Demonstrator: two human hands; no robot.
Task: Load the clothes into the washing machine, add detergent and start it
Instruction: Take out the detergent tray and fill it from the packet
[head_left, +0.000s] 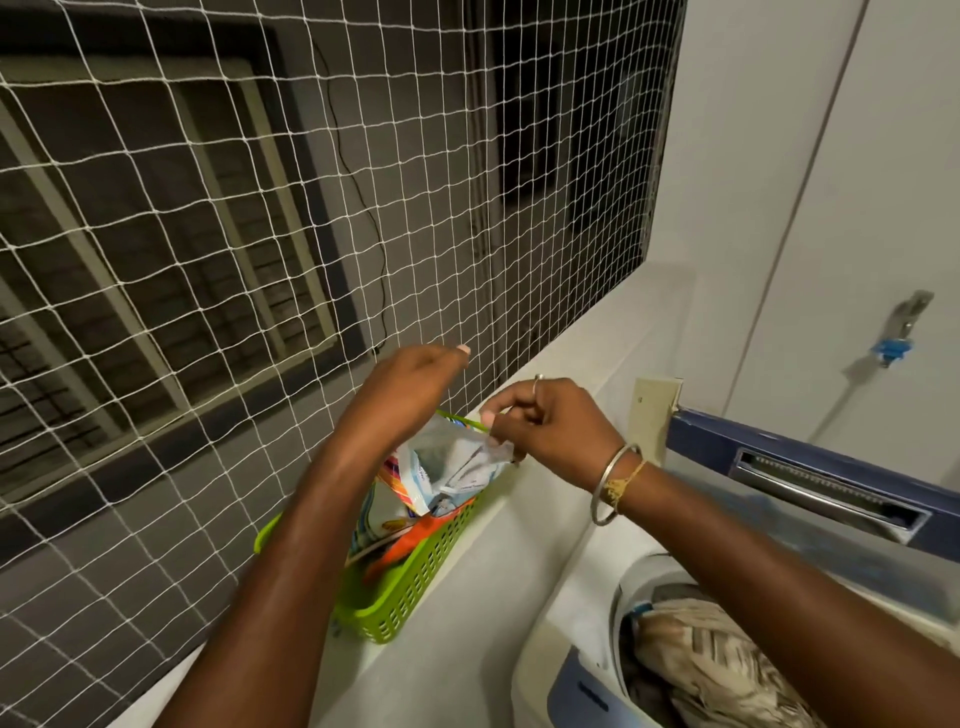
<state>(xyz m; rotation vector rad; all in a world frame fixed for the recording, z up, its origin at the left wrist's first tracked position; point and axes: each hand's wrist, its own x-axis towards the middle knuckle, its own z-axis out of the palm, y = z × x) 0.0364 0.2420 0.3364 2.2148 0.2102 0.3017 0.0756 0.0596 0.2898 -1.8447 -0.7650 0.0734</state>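
Ledge (467, 649), green basket (415, 587); detergent pouch (457, 467) edge between right fingers (511, 415)

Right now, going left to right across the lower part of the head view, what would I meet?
Green basket → right hand, pinching the packet → clothes in the washing machine → wall tap.

A crumpled detergent pouch (457, 467) stands in a green basket (415, 587); patterned clothes (711, 660) fill the open washing machine (561, 623).

White net (260, 208) covers the left side — green basket (415, 587) on the ledge (467, 649), tap (906, 325) on the wall (779, 156).
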